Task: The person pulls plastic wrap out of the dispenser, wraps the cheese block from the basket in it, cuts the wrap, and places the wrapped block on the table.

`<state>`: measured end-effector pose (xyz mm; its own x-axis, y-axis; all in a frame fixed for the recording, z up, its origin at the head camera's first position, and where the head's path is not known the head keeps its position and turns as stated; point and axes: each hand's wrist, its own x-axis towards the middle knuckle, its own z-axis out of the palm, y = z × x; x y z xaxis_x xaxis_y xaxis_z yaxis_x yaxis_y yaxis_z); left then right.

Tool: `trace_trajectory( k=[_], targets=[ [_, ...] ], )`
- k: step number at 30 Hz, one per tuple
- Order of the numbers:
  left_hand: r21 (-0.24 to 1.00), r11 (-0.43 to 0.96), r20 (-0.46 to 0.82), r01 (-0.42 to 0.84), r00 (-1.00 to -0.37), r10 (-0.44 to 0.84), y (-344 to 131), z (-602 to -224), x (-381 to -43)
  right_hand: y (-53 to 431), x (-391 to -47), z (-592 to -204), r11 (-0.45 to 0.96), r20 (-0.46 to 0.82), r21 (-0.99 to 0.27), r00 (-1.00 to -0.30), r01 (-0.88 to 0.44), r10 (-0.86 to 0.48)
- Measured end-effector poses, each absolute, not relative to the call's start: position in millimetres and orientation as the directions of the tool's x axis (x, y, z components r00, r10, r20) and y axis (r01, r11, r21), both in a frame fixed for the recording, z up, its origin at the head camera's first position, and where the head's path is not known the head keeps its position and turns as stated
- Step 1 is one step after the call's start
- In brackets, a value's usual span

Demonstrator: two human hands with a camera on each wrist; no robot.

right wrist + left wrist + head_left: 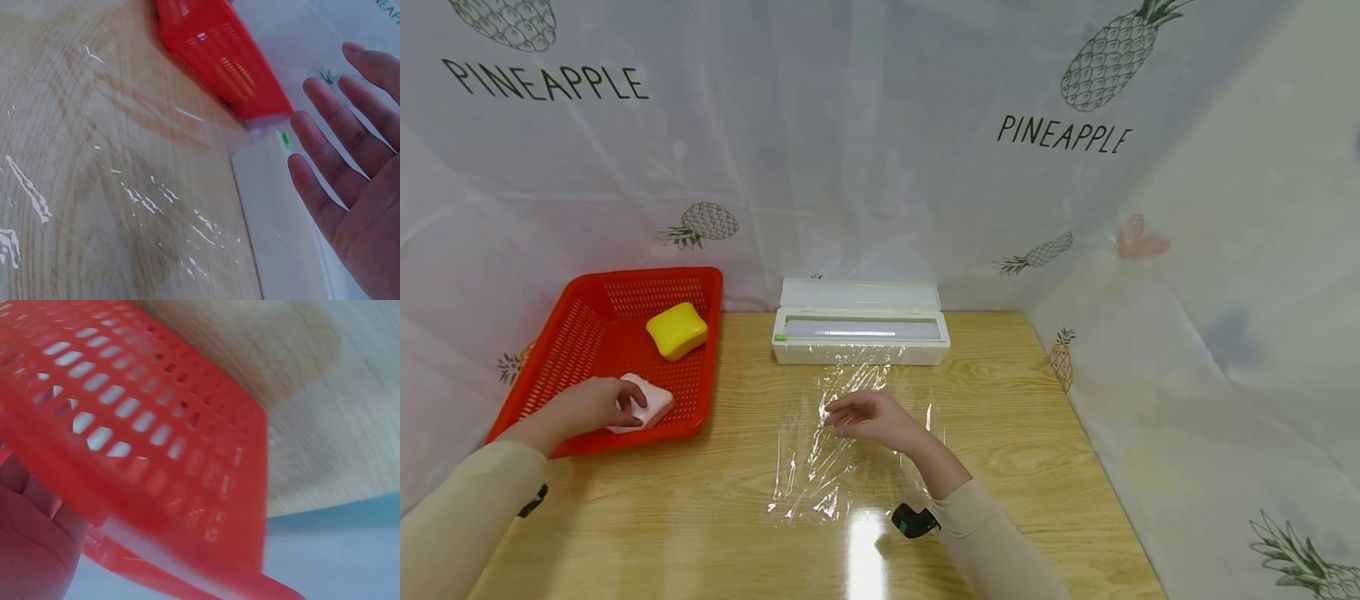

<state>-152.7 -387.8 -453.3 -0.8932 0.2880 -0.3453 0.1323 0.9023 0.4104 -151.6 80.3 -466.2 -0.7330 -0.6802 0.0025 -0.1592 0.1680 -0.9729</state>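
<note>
Inside the red basket, my left hand (598,407) has its thumb and fingers curled on a pale pink block (657,402), possibly a sponge. The left wrist view shows part of that hand behind the basket rim (81,481); the block is hidden there. A yellow sponge-like block (677,331) lies farther back in the basket (625,358). My right hand (874,417) hovers over a sheet of clear plastic wrap (820,467) on the table, its fingers loosely extended and holding nothing. The wrap runs out from a white dispenser box (861,354) with its lid raised.
The wooden table (737,533) reaches back to a hanging curtain (850,167) printed with pineapples. Another curtain side (1210,333) borders the table on the right. The basket stands at the left, and the dispenser (275,212) sits against the back.
</note>
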Motion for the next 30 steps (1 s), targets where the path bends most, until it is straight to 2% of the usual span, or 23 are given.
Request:
trace_trajectory(
  k=[7,20,30],
  targets=[
    [0.450,0.885,-0.389,0.117,-0.867,0.312,-393,-461,-156,73,-147,-472,0.153,-0.032,-0.983,-0.727,-0.102,-0.686],
    [0.371,0.889,-0.296,0.269,-0.873,0.388,-390,-474,-158,63,-129,-449,0.171,-0.077,-0.984,-0.741,-0.051,-0.667],
    [0.358,0.903,-0.317,0.239,-0.878,0.358,-390,-471,-159,61,-136,-464,0.179,-0.081,-0.983,-0.743,-0.053,-0.665]
  ],
)
